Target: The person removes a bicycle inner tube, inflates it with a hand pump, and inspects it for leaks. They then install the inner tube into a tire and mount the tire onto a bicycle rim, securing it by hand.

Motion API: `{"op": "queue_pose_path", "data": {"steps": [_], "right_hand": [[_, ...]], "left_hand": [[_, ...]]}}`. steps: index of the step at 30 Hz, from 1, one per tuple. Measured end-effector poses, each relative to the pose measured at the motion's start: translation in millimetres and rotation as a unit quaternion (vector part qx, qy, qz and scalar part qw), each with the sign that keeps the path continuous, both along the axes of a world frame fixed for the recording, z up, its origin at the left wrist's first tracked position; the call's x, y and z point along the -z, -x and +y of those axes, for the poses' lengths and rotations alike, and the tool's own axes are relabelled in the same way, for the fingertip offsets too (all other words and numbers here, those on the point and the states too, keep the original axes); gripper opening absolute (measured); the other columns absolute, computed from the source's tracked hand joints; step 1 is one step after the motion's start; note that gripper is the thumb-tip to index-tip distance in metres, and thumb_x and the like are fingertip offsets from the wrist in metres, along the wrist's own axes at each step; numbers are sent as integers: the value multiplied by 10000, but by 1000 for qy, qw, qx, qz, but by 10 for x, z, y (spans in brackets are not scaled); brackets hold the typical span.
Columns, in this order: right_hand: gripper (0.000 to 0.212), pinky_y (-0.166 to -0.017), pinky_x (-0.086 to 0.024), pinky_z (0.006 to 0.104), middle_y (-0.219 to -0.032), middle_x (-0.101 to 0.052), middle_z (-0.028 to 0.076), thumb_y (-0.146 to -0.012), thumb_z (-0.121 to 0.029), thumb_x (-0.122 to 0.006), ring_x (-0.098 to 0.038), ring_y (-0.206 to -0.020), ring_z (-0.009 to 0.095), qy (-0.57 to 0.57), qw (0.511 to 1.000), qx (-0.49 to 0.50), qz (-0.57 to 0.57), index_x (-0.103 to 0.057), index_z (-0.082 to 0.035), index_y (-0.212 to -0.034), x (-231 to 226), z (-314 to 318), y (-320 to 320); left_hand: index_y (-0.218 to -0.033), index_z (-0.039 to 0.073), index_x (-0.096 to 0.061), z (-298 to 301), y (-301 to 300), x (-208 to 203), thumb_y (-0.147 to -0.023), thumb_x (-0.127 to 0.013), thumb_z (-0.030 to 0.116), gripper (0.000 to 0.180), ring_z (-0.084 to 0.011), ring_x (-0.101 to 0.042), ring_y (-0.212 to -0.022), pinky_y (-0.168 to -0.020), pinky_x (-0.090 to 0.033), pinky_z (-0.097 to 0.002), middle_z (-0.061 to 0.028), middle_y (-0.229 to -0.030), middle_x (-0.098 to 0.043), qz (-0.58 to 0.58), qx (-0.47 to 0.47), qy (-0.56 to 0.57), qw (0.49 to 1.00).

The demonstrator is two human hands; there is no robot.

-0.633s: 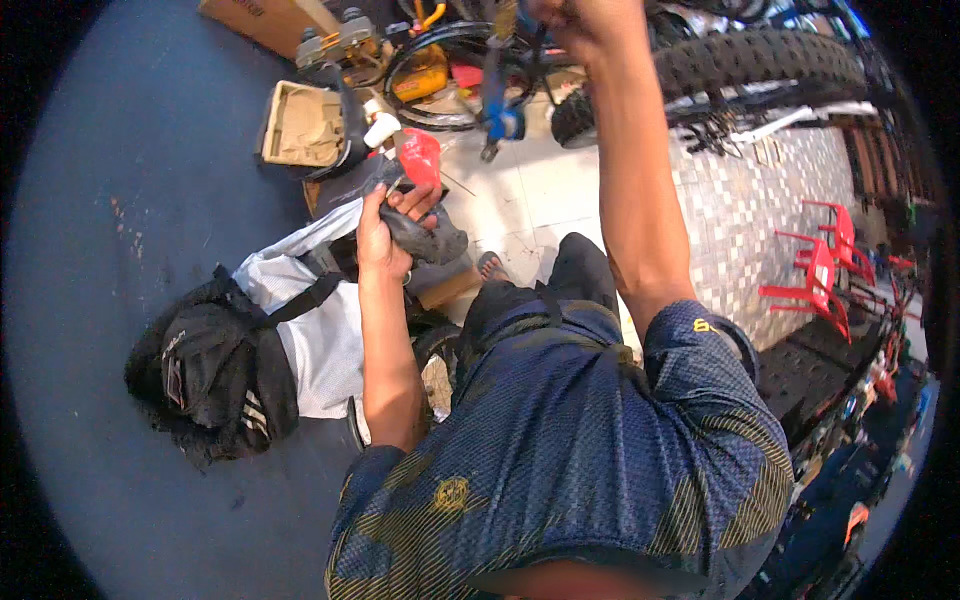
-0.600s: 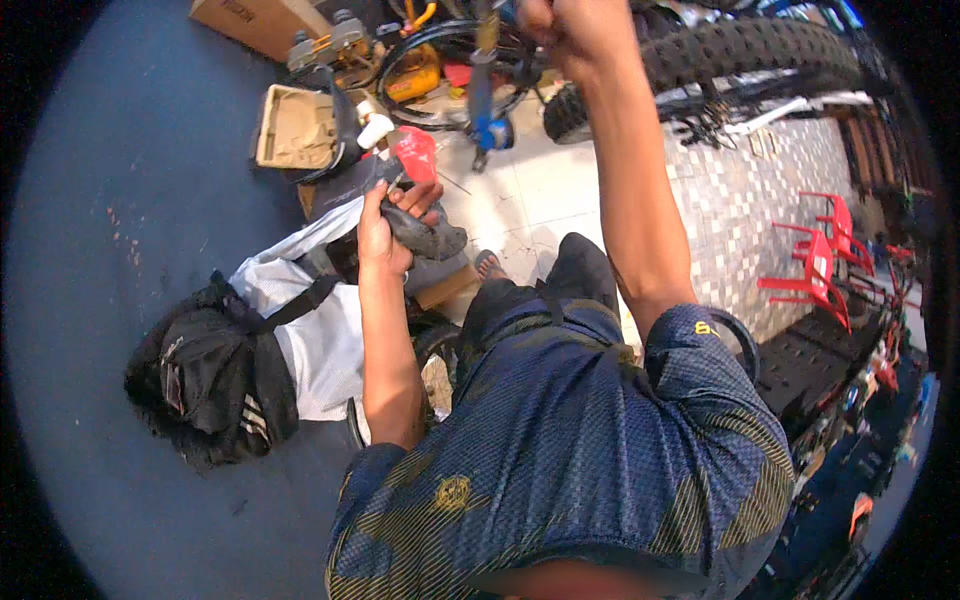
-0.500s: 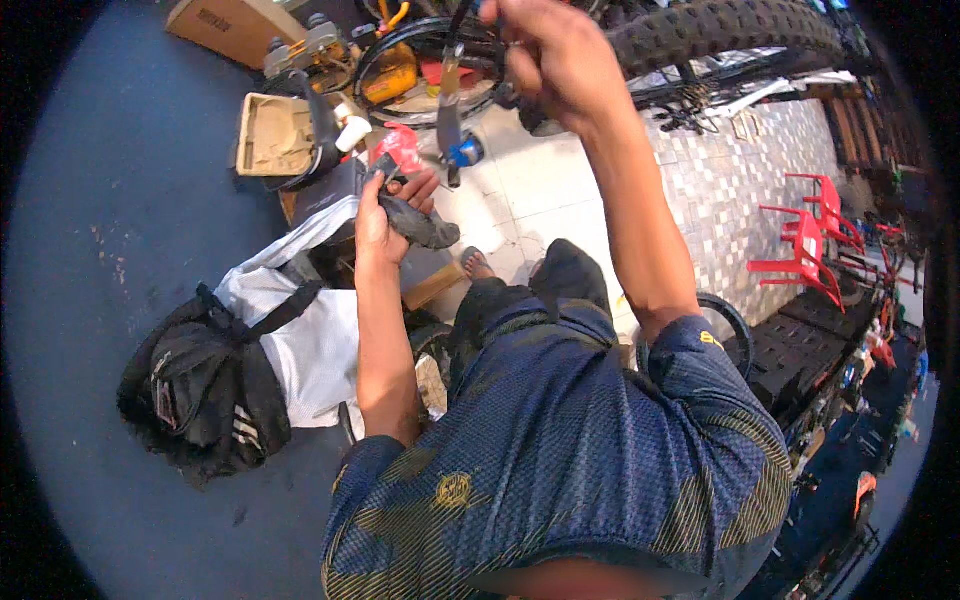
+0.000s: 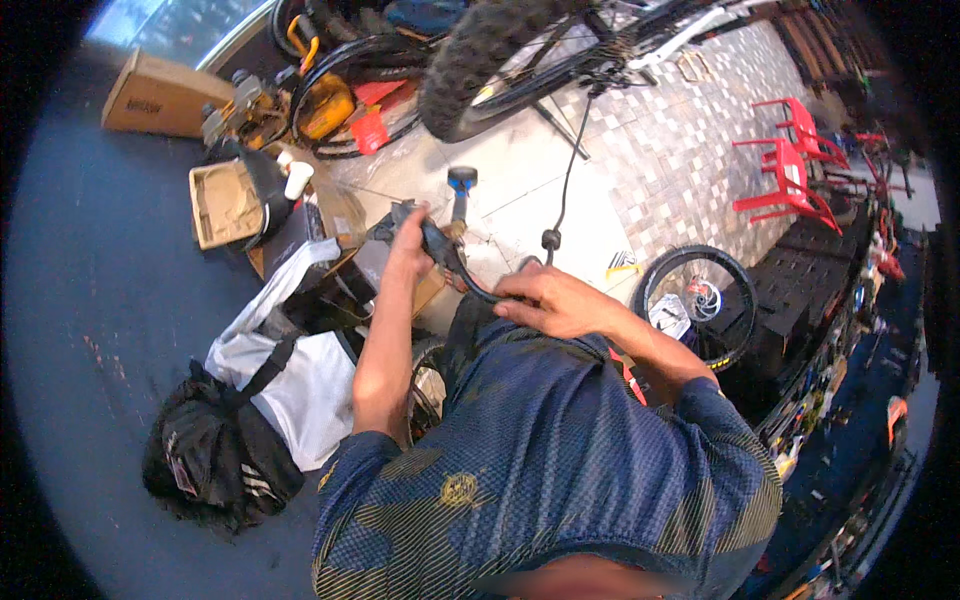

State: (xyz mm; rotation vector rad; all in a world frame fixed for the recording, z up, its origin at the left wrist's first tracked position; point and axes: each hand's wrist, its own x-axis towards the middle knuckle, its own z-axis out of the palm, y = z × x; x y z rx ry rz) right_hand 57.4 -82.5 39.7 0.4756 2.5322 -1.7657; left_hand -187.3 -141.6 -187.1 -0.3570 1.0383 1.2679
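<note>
My left hand (image 4: 410, 247) is closed around a dark grey rag (image 4: 436, 240), part of which sticks out past the fingers. From it a black flexible strip (image 4: 476, 287) curves to my right hand (image 4: 545, 297), whose fingers are closed on its end in front of my shirt. I cannot tell whether rag and strip are one piece. Just beyond my right hand hangs a thin black cable (image 4: 567, 190) with a dark knob (image 4: 551, 239); its lower end is hidden by the hand. A blue-and-black fitting (image 4: 461, 181) stands beyond my left hand.
A raised bicycle's knobby tyre (image 4: 478, 62) looms ahead. At left are a cardboard box (image 4: 160, 95), a moulded tray (image 4: 226, 205) and a black bag (image 4: 215, 450) against a white sack. A loose wheel (image 4: 748, 310) and red chairs (image 4: 790, 180) are at right.
My right hand has come down from beside the raised tyre to near my left hand. My left hand has closed on the rag. The view has shifted, showing more of the loose wheel.
</note>
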Motion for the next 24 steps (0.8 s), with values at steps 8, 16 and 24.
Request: {"op": "queue_pose_path", "data": {"steps": [8, 16, 24], "right_hand": [[312, -813, -524, 456, -965, -722, 211, -1013, -297, -621, -702, -919, 378, 74, 996, -3, -52, -693, -26, -1150, 69, -58, -1248], [617, -661, -537, 296, -1084, -711, 35, -953, -370, -747, -662, -827, 121, 57, 894, 431, -107, -552, -79, -1460, 668, 564, -2746], [684, -770, -552, 325, -1179, -673, 112, -990, -329, -710, -662, -985, 161, 317, 802, 444, 244, -397, -75, -1543, 944, 1229, -2561]], "left_hand": [[-969, -22, -729, 236, -1603, 121, -878, -800, 210, 259, -154, -657, -626, -548, -529, -287, -80, -831, -751, 127, 345, 19, 930], [-799, -3, -740, 1038, -2596, -602, -837, -823, 173, 199, -93, -562, -578, -534, -438, -316, -27, -664, -663, 483, 323, -147, 801], [-946, 7, -717, 1220, -3690, -1390, -833, -777, 83, 149, -97, -587, -661, -615, -474, -319, 8, -731, -650, 497, 244, -312, 772]]}}
